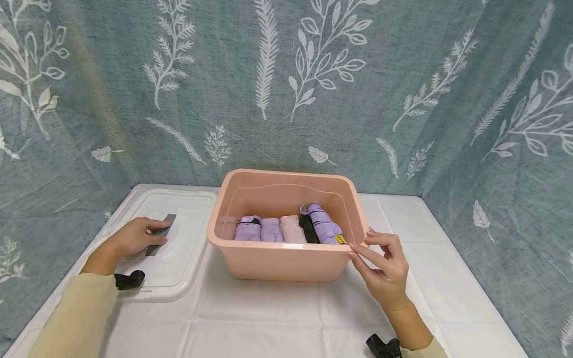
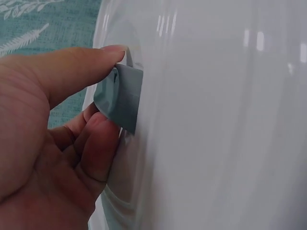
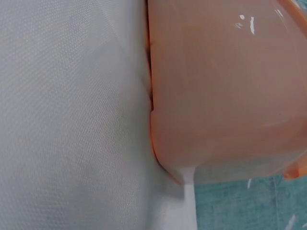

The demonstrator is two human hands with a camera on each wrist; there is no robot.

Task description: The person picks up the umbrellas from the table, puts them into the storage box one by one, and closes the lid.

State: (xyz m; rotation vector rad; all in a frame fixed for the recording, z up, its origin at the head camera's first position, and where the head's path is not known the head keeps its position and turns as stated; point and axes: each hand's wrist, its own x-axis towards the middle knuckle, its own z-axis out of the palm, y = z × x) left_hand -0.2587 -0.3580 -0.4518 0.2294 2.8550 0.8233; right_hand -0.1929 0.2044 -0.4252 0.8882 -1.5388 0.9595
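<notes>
My left hand point(image 1: 140, 237) is over a white lid point(image 1: 190, 248) lying flat on the table at the left. Its thumb and fingers pinch a grey strip point(image 2: 125, 96) at the lid, which may be a handle. With thumb and fingers, my right hand point(image 1: 385, 266) holds the near right corner of the rim of a peach plastic bin point(image 1: 286, 261). Inside lie a purple rolled bundle point(image 1: 321, 223) with a yellow tag, resembling a folded umbrella, a slim black one point(image 1: 307, 226), a pink bundle point(image 1: 292, 229) and smaller purple bundles point(image 1: 271, 230). The right wrist view shows the bin's wall point(image 3: 230, 96), without clearly showing the hand.
A white cloth point(image 1: 255, 318) covers the table under the bin and lid. Blue-green curtains point(image 1: 233, 89) with white leaf patterns hang behind and at both sides. The bin stands right of the lid, close beside its edge.
</notes>
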